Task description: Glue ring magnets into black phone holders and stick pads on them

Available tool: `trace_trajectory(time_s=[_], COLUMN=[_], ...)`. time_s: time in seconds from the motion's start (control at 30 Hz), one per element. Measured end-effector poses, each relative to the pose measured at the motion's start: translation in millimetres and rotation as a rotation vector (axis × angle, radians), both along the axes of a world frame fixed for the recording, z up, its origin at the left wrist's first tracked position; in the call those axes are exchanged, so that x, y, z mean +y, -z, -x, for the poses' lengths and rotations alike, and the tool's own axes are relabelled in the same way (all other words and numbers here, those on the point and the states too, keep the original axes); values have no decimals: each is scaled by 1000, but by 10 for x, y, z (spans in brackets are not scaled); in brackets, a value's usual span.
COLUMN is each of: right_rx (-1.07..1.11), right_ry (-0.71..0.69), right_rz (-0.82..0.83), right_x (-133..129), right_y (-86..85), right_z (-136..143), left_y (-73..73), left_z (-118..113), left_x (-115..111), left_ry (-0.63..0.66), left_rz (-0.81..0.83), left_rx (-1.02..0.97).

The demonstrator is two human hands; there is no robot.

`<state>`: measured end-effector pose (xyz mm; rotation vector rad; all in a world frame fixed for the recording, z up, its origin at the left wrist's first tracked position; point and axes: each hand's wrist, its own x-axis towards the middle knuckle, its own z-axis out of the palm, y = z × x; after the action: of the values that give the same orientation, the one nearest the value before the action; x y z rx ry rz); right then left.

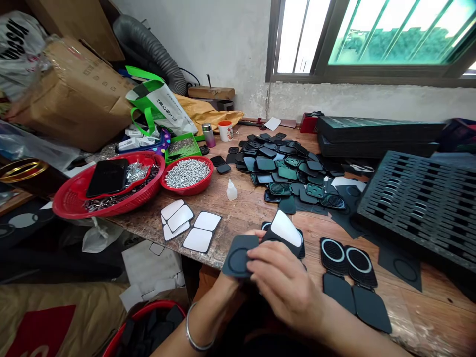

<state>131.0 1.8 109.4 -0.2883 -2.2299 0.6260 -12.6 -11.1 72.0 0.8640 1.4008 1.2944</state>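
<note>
A dark square panel (238, 255) with a round ring outline sits low over the table's front edge. My left hand (232, 285) holds it from below, closed, most of its fingers hidden. Across its right side lie the fingers of my right hand (286, 285), closed on the panel's edge. Behind that hand a dark sheet with white backing (284, 230) tilts upward; whether it joins the panel I cannot tell. Dark hinged pieces with pale rings (359, 260) lie to the right. White-faced, dark-edged sheets (201, 233) lie to the left.
A heap of dark pieces (284, 168) covers the table's middle. A small white dropper bottle (231, 191) stands before it. Red baskets of metal parts (188, 174) sit left, with a cup (225, 131) behind. Slotted black trays (416, 203) occupy the right.
</note>
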Motion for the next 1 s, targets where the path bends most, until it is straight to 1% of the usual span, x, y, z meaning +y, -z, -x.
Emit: trace_trajectory(time_s=[0.03, 0.07, 0.1, 0.2, 0.27, 0.3, 0.4, 0.47, 0.53, 0.6, 0.7, 0.77, 0.83, 0.87, 0.93, 1.0], right_rx=[-67, -115, -136, -104, -111, -127, -187, -247, -299, -332, -344, -326, -268, -226, -122, -26], right_ry=[-38, -42, -15, 156, 238, 249, 217, 196, 179, 161, 113, 68, 24, 8, 5, 60], right_rz=[-35, -43, -35, -15, -21, -20, -11, -13, -58, -143, -285, -339, -344, -319, -215, -69], right_x=[-20, -8, 30, 228, 358, 407, 480, 482, 463, 430, 361, 307, 251, 226, 188, 183], right_y=[13, 23, 32, 75, 115, 133, 152, 138, 124, 129, 173, 205, 212, 202, 161, 108], right_z=[-6, -28, -61, -165, -205, -215, -230, -237, -239, -231, -196, -171, -159, -160, -173, -202], left_y=[-18, -34, -47, -48, -23, -11, 3, -18, -54, -87, -104, -103, -110, -118, -134, -130], left_z=[4, 13, 22, 28, 13, 3, -13, -14, -13, -14, -11, 20, 107, 179, 387, 675], left_x=[17, 28, 32, 9, -17, -28, -48, -57, -69, -87, -131, -170, -210, -226, -245, -252], left_ry=[11, 28, 40, 89, 118, 129, 154, 165, 172, 171, 152, 142, 116, 84, -11, -110], left_rz=[6, 9, 13, 1, -31, -51, -97, -116, -92, -43, 8, 24, 49, 62, 83, 98], left_rx=[16, 31, 43, 105, 190, 244, 380, 415, 369, 286, 176, 98, 36, 48, 152, 297])
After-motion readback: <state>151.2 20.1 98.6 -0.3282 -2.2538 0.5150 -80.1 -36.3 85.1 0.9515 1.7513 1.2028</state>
